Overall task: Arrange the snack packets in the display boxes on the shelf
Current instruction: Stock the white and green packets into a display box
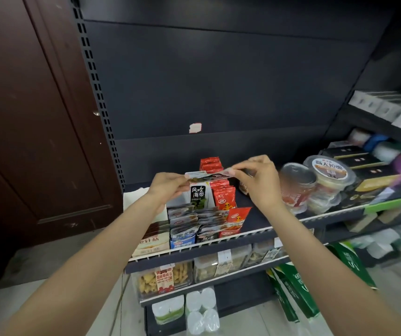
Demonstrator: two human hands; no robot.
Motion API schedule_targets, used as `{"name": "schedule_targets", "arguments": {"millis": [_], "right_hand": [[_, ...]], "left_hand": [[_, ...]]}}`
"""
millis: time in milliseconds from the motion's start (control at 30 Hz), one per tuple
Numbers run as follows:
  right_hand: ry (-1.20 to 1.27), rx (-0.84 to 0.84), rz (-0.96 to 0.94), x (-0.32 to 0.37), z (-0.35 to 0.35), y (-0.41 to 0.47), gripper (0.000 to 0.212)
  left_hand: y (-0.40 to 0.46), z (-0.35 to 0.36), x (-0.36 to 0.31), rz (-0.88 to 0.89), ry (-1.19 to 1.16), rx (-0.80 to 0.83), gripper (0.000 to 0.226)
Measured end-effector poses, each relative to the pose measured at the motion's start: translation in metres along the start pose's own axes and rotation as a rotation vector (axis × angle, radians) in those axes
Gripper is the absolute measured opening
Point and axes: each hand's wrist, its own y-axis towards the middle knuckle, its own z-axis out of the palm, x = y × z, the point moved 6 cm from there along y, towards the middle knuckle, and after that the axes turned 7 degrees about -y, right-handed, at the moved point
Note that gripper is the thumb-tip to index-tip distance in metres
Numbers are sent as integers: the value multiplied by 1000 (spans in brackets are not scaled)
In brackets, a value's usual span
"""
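Head view looks down on a dark metal shelf unit against a black back panel (218,81), with a brown wooden door (32,117) at far left and a pale floor below. On the shelf (262,221), display boxes (199,197) hold rows of white-and-green and red snack packets. Above them, the left hand (167,185) pinches one end of a flat snack packet (206,175) and the right hand (257,180) pinches the other end, fingers curled on it, holding it level over the boxes. Right of the hands stand clear round tubs (328,173) with printed lids, then dark flat boxes (354,158), blurred. Lower shelves carry clear containers of biscuits (163,280); wrapped paper rolls (201,309) sit beneath.
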Motion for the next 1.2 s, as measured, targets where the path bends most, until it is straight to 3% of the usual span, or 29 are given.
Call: {"name": "schedule_targets", "arguments": {"millis": [100, 233, 400, 600, 833, 967, 1100, 1200], "right_hand": [[55, 88, 49, -13, 1, -4, 14], [449, 162, 327, -32, 15, -11, 19], [401, 208, 271, -31, 17, -13, 46], [462, 180, 200, -26, 16, -13, 50], [485, 162, 166, -20, 14, -12, 48], [551, 139, 191, -21, 12, -7, 41], [364, 92, 74, -16, 5, 2, 29], [131, -56, 18, -17, 1, 11, 14]], "left_hand": [[-2, 1, -6, 41, -176, -20, 10], [-9, 0, -14, 148, -123, -42, 35], [-19, -1, -22, 344, 153, 28, 59], [-19, -7, -22, 446, 245, 6, 76], [-18, -9, -29, 488, 338, -20, 75], [-14, -11, -28, 418, 276, 42, 72], [-14, -7, -24, 352, 234, 120, 57], [-6, -8, -15, 273, 283, 109, 50]]}}
